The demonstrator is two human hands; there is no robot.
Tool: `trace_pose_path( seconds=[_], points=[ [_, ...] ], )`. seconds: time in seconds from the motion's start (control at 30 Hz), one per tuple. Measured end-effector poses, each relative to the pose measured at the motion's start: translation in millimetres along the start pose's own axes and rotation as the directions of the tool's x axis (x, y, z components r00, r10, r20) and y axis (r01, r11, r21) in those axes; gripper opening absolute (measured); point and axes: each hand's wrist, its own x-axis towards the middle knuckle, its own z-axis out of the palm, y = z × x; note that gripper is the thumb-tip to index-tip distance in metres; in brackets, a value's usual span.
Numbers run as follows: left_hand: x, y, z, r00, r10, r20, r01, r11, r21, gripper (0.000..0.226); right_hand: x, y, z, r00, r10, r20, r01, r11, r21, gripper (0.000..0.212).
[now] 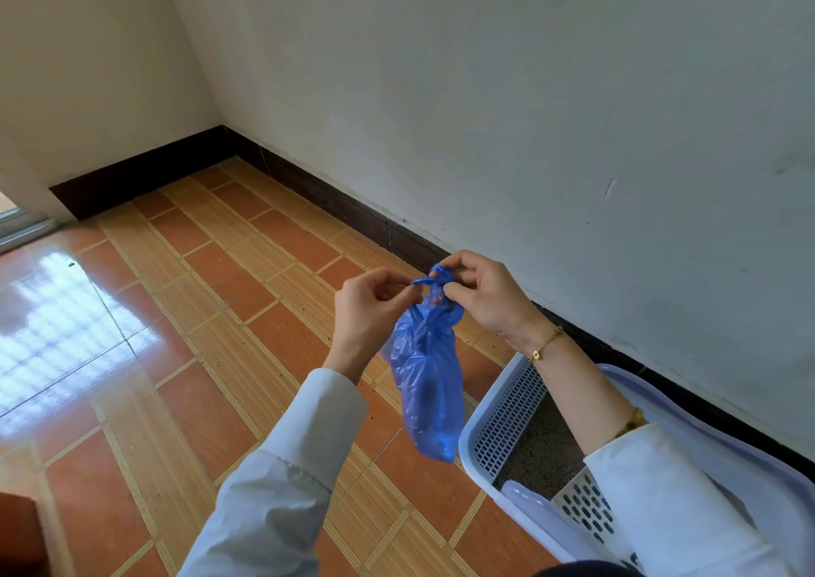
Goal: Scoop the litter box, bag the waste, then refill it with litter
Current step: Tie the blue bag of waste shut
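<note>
A blue plastic bag [425,382] hangs in the air between my hands, its neck twisted into a knot at the top. My left hand [372,307] pinches one blue end of the neck. My right hand [483,292] pinches the other end, fingers curled round the knot. Below the right forearm sits a pale lavender litter box [480,466] with a gridded inner wall and grey litter [544,453] inside. A slotted white scoop [584,508] lies in the box, partly hidden by my right sleeve.
The box stands against a white wall with a dark baseboard [353,210]. Orange-brown floor tiles [211,356], dotted with dark specks, stretch to the left. A doorway threshold [22,228] shows at the far left, and a brown object [17,532] at the bottom-left corner.
</note>
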Motion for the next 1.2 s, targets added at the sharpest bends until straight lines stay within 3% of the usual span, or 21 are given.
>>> trace_pose_path(
  seconds=[0.17, 0.37, 0.57, 0.73, 0.9, 1.03, 1.2],
  points=[
    [2, -2, -4, 0.995, 0.056, 0.088, -0.061, 0.997, 0.054, 0.029, -2, -4, 1, 0.997, 0.03, 0.069, -0.025, 0.997, -0.07, 0.018],
    [6, -6, -11, 0.965, 0.077, 0.252, -0.115, 0.984, 0.139, 0.016, -1, 1, 0, 0.99, -0.025, 0.136, 0.056, 0.972, -0.229, 0.017],
    [13, -17, -14, 0.966, 0.062, 0.251, -0.118, 0.97, 0.214, 0.01, 9, 15, 4, 0.988, -0.152, 0.033, 0.152, 0.894, -0.422, 0.016],
    [26, -22, -21, 0.958, 0.009, 0.285, -0.059, 0.984, 0.169, 0.01, 25, 39, 9, 0.958, -0.277, -0.072, 0.195, 0.814, -0.547, 0.012],
    [38, -14, -34, 0.929, -0.055, 0.365, 0.011, 0.993, 0.12, 0.01, 36, 31, 5, 0.982, -0.186, -0.043, 0.139, 0.849, -0.509, 0.014],
    [36, 16, -54, 0.952, -0.104, 0.288, 0.069, 0.989, 0.13, 0.006, 30, -17, -1, 0.99, -0.143, -0.008, 0.121, 0.864, -0.488, 0.015],
    [25, 110, -97, 0.99, -0.103, 0.093, 0.086, 0.982, 0.167, 0.006, 21, -127, -14, 0.985, -0.175, -0.007, 0.147, 0.852, -0.502, 0.014]
  ],
)
